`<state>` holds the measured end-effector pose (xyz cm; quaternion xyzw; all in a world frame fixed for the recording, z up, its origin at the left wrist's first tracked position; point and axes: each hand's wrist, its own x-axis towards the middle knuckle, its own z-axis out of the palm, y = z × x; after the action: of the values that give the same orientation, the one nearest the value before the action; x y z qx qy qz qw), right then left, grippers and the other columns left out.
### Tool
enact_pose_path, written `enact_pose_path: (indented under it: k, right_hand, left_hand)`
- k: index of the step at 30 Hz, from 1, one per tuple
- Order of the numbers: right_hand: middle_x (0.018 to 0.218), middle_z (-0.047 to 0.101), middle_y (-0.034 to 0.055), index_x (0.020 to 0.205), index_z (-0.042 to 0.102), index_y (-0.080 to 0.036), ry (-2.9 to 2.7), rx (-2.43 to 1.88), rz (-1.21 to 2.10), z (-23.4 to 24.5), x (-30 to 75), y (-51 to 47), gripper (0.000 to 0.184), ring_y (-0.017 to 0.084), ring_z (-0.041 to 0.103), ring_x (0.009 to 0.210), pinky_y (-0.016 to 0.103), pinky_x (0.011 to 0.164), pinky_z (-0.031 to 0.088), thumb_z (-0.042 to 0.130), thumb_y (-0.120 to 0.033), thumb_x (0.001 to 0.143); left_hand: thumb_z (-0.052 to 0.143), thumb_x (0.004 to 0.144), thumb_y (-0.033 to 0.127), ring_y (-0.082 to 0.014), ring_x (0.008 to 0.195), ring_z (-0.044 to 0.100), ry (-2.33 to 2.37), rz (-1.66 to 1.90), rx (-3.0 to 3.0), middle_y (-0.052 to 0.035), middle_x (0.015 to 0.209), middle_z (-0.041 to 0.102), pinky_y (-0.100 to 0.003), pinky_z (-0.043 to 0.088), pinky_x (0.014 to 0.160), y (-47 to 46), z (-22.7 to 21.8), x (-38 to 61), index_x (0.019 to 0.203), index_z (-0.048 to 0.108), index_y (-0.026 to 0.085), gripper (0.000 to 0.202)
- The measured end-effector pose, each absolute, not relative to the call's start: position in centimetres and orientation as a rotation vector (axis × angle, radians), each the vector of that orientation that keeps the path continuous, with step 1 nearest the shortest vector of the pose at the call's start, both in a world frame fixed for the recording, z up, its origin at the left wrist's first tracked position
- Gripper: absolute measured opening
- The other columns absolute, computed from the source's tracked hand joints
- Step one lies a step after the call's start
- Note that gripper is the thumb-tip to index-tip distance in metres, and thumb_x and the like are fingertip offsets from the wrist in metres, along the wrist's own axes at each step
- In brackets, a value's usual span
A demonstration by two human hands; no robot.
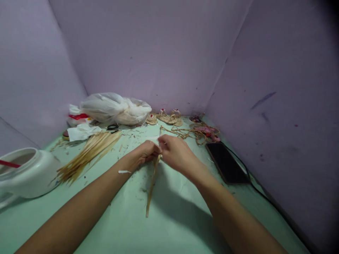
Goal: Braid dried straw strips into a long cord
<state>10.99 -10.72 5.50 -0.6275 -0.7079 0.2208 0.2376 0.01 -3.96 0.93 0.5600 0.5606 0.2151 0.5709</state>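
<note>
My left hand (150, 151) and my right hand (172, 151) meet above the middle of the pale green surface. Both have their fingers closed on a strip of dried straw (151, 192), whose loose tail hangs down toward me. A thin tip of fibre rises just beyond the fingertips. My hands cover the part of the strip between them, so its shape there is hidden. To the left of my left hand lies a fanned bundle of dried straw strips (90, 151). A tangle of braided cord (185, 132) spreads beyond my right hand.
A white pot-like container (39, 173) with a red stick stands at left. Behind are a white plastic bag (111, 107), white tissue (82, 132), black-handled scissors (112, 127) and small woven sandals (168, 117). A phone (227, 164) and black cable (261, 192) lie at right, beside the wall.
</note>
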Motion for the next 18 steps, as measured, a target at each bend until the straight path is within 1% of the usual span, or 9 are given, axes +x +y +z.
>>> enact_pose_path:
  k: [1,2,4,6,8,11,13,16,18]
  right_hand:
    - [0.076,0.060,0.0068,0.074,0.059,-0.013,-1.862,-1.777,0.549,5.4,11.5,-9.3,0.011,0.017,0.053,0.075,0.023,0.060,0.034,0.049,-0.017,0.071]
    - [0.071,0.059,0.0070,0.069,0.057,-0.012,-1.792,-1.835,0.605,5.0,11.9,-8.0,0.011,0.016,0.053,0.071,0.023,0.058,0.034,0.047,-0.016,0.071]
    - [0.059,0.056,0.0053,0.061,0.053,-0.012,-1.611,-1.830,0.992,3.7,12.6,-6.2,0.014,0.014,0.052,0.060,0.022,0.053,0.034,0.045,-0.013,0.071]
    - [0.056,0.054,0.0043,0.060,0.051,-0.012,-1.360,-1.663,1.458,2.3,12.8,-5.5,0.017,0.012,0.050,0.052,0.022,0.050,0.037,0.040,-0.014,0.073]
    - [0.051,0.051,0.0023,0.058,0.050,-0.012,-1.239,-1.553,1.649,1.3,12.8,-5.5,0.018,0.009,0.045,0.043,0.020,0.043,0.034,0.040,-0.013,0.073]
    - [0.043,0.045,-0.0019,0.053,0.047,-0.012,-1.256,-1.503,1.637,0.7,12.6,-5.6,0.016,0.004,0.029,0.032,0.017,0.033,0.019,0.043,-0.010,0.068]
    - [0.042,0.046,-0.0024,0.051,0.048,-0.012,-1.280,-1.490,1.620,0.5,12.6,-5.5,0.015,0.002,0.022,0.030,0.018,0.032,0.012,0.045,-0.010,0.067]
    - [0.043,0.051,-0.0010,0.053,0.051,-0.011,-1.307,-1.497,1.612,0.1,12.9,-5.2,0.014,0.002,0.022,0.029,0.019,0.031,0.011,0.048,-0.014,0.066]
    - [0.042,0.050,-0.0016,0.052,0.051,-0.011,-1.313,-1.503,1.591,-0.2,13.0,-5.0,0.014,0.002,0.023,0.029,0.019,0.031,0.012,0.050,-0.016,0.066]
  left_hand:
    - [0.052,0.059,0.015,-0.0016,0.033,0.021,1.291,0.494,1.304,0.0074,0.038,0.029,-0.018,0.012,0.035,-3.8,1.0,-0.1,0.049,0.041,0.014,0.015]
    - [0.052,0.059,0.016,-0.0014,0.032,0.019,1.260,0.473,1.276,0.0078,0.038,0.028,-0.018,0.010,0.035,-3.7,1.0,-0.3,0.049,0.040,0.014,0.015]
    - [0.052,0.057,0.019,-0.0010,0.031,0.017,1.171,0.443,1.202,0.0082,0.038,0.027,-0.018,0.007,0.033,-3.4,1.0,-0.6,0.049,0.040,0.014,0.015]
    - [0.052,0.055,0.020,-0.0008,0.030,0.018,1.087,0.434,1.152,0.0077,0.038,0.028,-0.017,0.006,0.032,-3.2,0.9,-0.8,0.049,0.040,0.015,0.015]
    - [0.052,0.053,0.020,-0.0010,0.030,0.020,1.074,0.432,1.182,0.0068,0.038,0.031,-0.017,0.006,0.032,-3.3,0.9,-0.9,0.048,0.041,0.014,0.014]
    - [0.049,0.053,0.019,-0.0017,0.029,0.019,1.132,0.438,1.292,0.0067,0.037,0.030,-0.018,0.007,0.032,-3.6,0.9,-0.7,0.048,0.046,0.013,0.009]
    - [0.048,0.052,0.019,-0.0023,0.029,0.019,1.152,0.421,1.360,0.0067,0.036,0.030,-0.019,0.009,0.032,-3.7,0.9,-0.6,0.049,0.048,0.012,0.007]
    - [0.048,0.050,0.015,-0.0032,0.030,0.022,1.198,0.414,1.465,0.0064,0.035,0.031,-0.019,0.011,0.033,-3.5,0.9,-0.5,0.047,0.046,0.013,0.005]
    - [0.048,0.048,0.012,-0.0031,0.031,0.021,1.238,0.428,1.515,0.0066,0.034,0.028,-0.020,0.011,0.035,-3.4,0.9,-0.5,0.043,0.041,0.014,0.009]
